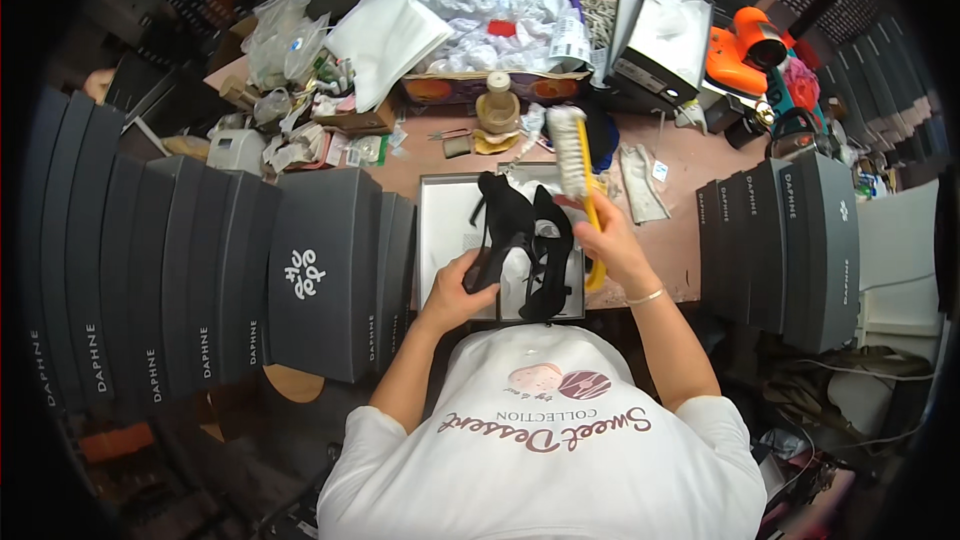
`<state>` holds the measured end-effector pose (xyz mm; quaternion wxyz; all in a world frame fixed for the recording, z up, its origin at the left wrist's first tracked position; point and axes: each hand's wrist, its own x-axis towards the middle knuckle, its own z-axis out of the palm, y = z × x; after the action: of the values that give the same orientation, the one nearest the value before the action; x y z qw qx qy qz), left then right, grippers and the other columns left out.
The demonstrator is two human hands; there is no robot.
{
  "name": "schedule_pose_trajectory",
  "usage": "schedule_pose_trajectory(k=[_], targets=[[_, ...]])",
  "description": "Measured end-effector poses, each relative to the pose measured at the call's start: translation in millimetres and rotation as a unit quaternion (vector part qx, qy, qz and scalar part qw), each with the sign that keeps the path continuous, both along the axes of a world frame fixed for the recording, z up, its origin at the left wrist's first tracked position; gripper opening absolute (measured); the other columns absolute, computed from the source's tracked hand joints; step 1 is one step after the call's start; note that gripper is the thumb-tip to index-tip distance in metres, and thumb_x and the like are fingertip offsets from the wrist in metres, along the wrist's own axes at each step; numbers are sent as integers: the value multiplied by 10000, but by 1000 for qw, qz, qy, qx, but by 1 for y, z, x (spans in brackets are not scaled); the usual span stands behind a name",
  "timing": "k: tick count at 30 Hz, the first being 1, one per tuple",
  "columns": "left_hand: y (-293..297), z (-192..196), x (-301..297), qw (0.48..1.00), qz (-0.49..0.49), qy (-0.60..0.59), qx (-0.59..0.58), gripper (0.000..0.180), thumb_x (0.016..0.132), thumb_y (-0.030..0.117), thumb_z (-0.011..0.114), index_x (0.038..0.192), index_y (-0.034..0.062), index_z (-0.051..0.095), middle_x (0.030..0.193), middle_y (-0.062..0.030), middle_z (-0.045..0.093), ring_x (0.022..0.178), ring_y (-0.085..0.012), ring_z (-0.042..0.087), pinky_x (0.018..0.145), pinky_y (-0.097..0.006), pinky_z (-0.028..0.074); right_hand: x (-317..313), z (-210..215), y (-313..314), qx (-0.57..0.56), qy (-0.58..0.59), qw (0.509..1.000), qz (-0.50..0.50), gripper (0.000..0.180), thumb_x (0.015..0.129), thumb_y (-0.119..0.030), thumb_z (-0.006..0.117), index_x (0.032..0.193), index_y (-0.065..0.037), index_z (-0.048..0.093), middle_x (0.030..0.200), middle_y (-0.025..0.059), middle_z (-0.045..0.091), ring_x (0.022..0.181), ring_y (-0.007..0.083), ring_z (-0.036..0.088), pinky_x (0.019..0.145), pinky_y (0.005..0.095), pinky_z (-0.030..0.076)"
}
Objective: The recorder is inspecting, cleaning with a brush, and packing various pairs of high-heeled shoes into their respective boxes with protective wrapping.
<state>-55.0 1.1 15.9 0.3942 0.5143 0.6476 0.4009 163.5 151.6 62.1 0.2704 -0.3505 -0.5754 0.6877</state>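
Note:
In my left hand (460, 287) is a black strappy shoe (508, 215), gripped near its lower end and tilted over an open shoebox. My right hand (610, 240) is closed around the yellow handle of a brush (572, 155) with white bristles, raised just right of the shoes. A second black shoe (546, 265) lies in the box beside the first, with white stuffing showing in it. White lining and a grey rim mark the open shoebox (430, 240) under both shoes.
Stacked dark shoeboxes (325, 275) stand at left, more boxes (790, 250) at right. Behind are a carton of crumpled white paper (480, 20), a bottle (497, 105), an orange heat gun or dryer (745, 50), a tissue-filled box (665, 30) and a pale cloth-like piece (642, 183).

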Motion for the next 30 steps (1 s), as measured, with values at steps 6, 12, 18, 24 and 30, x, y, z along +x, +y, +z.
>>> schedule_pose_trajectory(k=[6, 12, 18, 24, 30], targets=[[0, 14, 3, 942, -27, 308, 131, 579, 662, 56, 666, 1227, 28, 542, 1277, -170, 495, 1281, -363, 378, 1113, -547, 164, -27, 24, -7, 56, -67, 989, 123, 538, 714, -129, 737, 1198, 1, 541, 1033, 10, 575, 931, 91, 501, 850, 240, 415], [-3, -7, 7, 768, 201, -607, 32, 633, 862, 231, 604, 1405, 96, 307, 1349, -155, 420, 1230, -262, 439, 1042, -468, 328, -27, 22, -55, 365, -59, 926, 71, 393, 652, -173, 772, 949, -15, 570, 706, 96, 566, 611, 231, 568, 563, 318, 459], [11, -34, 4, 736, 159, -632, -184, 292, 931, 351, 572, 1049, 86, 539, 875, -54, 620, 692, -141, 621, 609, -263, 542, -24, 42, -85, 338, -90, 896, 273, 498, 774, -188, 715, 1221, -46, 547, 1056, 162, 634, 885, 313, 641, 754, 356, 519], [-2, -31, 4, 682, -6, -706, -189, 552, 973, 156, 388, 1476, 68, 177, 906, -83, 511, 511, -97, 495, 469, -200, 455, 44, 25, -43, 193, -174, 966, -15, 606, 812, -85, 696, 1351, 2, 434, 1127, 199, 613, 882, 171, 604, 787, 282, 482], [0, -49, 7, 678, -94, -688, -241, 482, 913, 202, 548, 1320, 23, 363, 818, -69, 558, 526, -82, 508, 438, -187, 419, 45, 33, -61, 548, -241, 792, 118, 467, 838, -117, 638, 1292, -116, 529, 752, 80, 549, 617, 253, 581, 541, 353, 474]])
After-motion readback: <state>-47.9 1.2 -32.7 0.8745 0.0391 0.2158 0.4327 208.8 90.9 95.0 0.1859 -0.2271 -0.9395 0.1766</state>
